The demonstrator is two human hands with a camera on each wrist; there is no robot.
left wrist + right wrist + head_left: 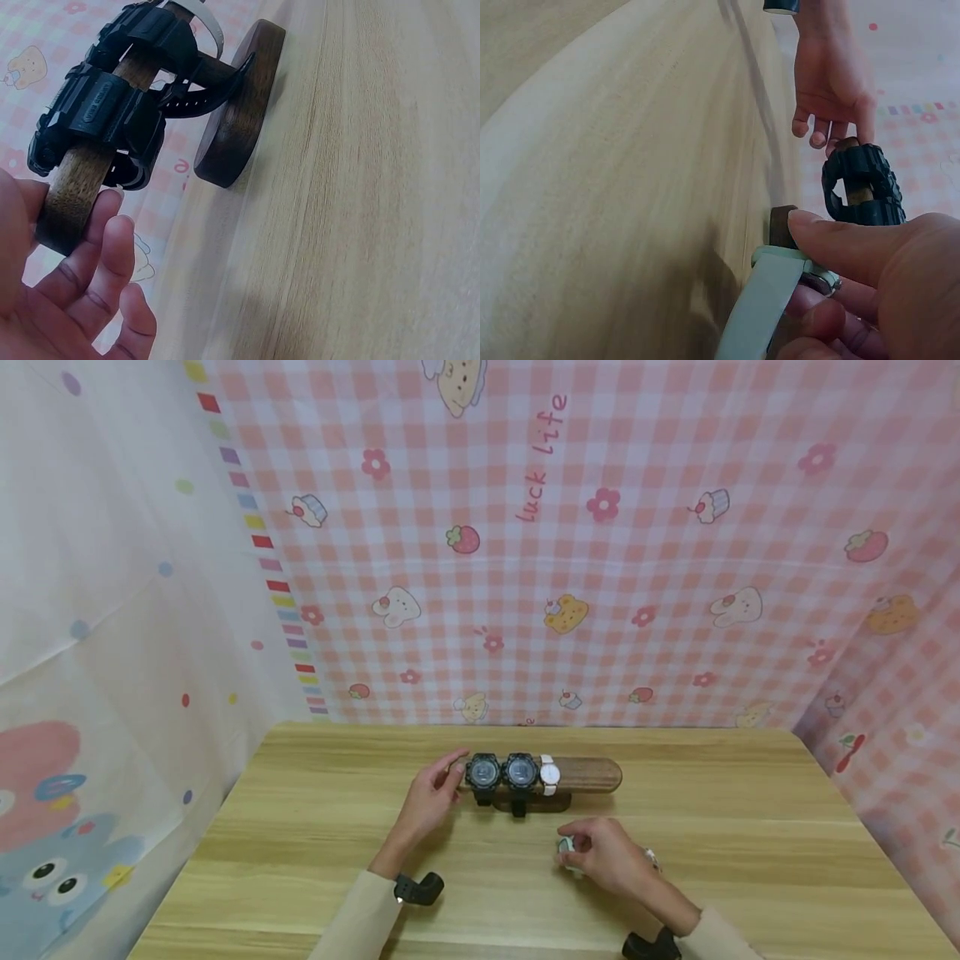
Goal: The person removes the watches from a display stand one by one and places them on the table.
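At a wood-grain desk [712, 810] backed by pink checked cloth [637, 560], a person grips a wooden watch stand [590, 774] with the left hand [433, 793], thumb and fingers pinching the left end of its bar. Nearer and to the right, the right hand [609, 858] pinches a mint-green watch [765, 300] between thumb and curled fingers, apart from the stand on its near side; whether its strap is fastened cannot be told. Side by side round the bar sit a bulky black watch [483, 771], a second black watch [521, 770] and, to their right, a slim white watch [550, 774], with the bar's right portion bare.

Balance looks the likeliest source of trouble: the bar overhangs a shorter base [259, 90], so a hard push on the bare right end, or a slackening left hand, could rock or skew the stand. The mint-green watch, small and held by little more than the thumb and fingertips, might slip or twist if the pinch eases. A swing too far left could knock the white watch, nearest of the row, while the black strap end hanging close to the base might snag if the stand were turned.
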